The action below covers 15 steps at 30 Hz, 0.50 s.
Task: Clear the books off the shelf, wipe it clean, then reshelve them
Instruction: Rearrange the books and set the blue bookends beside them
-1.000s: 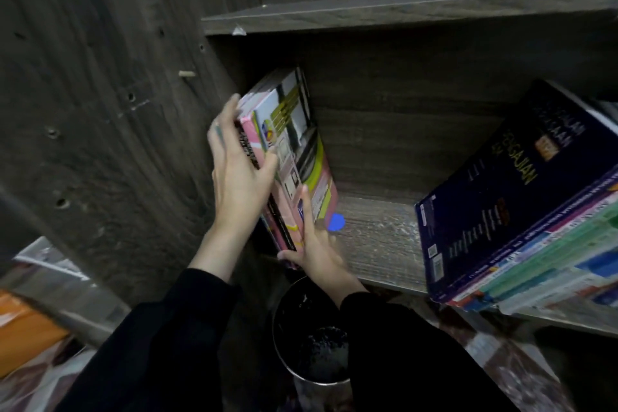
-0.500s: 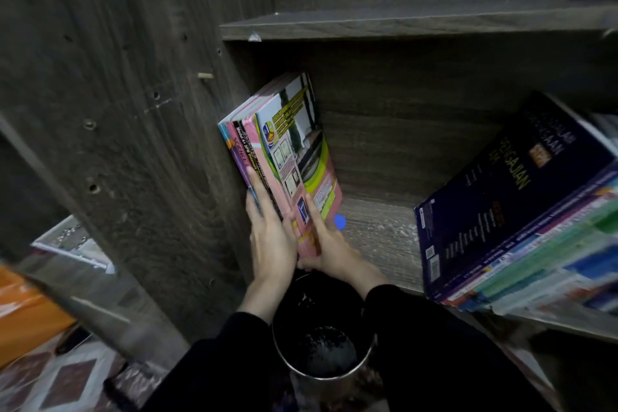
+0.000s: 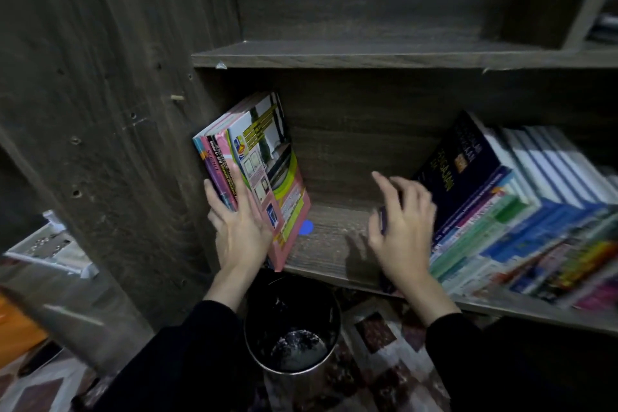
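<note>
A few thin books [image 3: 264,164], pink and green on the outer cover, stand tilted against the left wall of the wooden shelf [image 3: 334,241]. My left hand [image 3: 239,227] rests on their spines with fingers straight, steadying them. To the right, a thick row of books [image 3: 521,211] leans left, with a dark blue book [image 3: 458,174] on its near side. My right hand [image 3: 404,224] is at the lower edge of that dark blue book, fingers loosely spread and blurred. I cannot tell if it touches the book. Bare board lies between the two groups.
A black waste bin [image 3: 294,381] with a shiny wall stands on the patterned floor right below the shelf edge. The upper shelf board [image 3: 334,55] hangs above. The cabinet side panel [image 3: 117,144] is at left, with a white basket [image 3: 50,244] beyond it.
My right hand has let go of the pink-covered book and moved right to the leaning row. My left hand stays on the spines of the left group.
</note>
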Tool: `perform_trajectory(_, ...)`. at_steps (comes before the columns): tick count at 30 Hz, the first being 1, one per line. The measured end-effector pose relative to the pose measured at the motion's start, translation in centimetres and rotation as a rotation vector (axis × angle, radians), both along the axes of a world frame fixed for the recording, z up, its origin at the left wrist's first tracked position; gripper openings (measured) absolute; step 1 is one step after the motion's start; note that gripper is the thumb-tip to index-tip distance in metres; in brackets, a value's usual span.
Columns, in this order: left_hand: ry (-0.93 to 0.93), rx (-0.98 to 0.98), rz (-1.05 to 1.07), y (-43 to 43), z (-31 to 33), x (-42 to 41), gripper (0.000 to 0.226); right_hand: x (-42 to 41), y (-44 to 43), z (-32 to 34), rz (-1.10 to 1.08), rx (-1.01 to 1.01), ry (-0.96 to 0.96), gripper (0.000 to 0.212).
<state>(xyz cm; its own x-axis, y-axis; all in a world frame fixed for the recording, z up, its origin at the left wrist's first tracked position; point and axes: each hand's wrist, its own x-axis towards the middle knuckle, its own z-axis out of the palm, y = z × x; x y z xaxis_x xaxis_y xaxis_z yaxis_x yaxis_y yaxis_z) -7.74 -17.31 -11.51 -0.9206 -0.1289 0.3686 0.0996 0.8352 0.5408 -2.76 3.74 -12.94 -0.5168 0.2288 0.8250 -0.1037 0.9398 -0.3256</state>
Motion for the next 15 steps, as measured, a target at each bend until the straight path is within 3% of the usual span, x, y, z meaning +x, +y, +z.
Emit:
perform_trajectory(4,0.000,0.025,-0.005,0.6,0.2,0.0,0.113,2.9,2.7,0.8,-0.256,-0.025,0.128,0.067)
perform_trajectory(9,0.069,0.074,0.038,2.8,0.8,-0.1,0.107,4.5,6.2,1.6,-0.467,-0.234,0.055,0.086)
perform_trajectory(15,0.018,0.149,0.041,3.9,1.8,-0.2,0.107,4.7,7.4,2.0,-0.526,-0.169,-0.086,0.066)
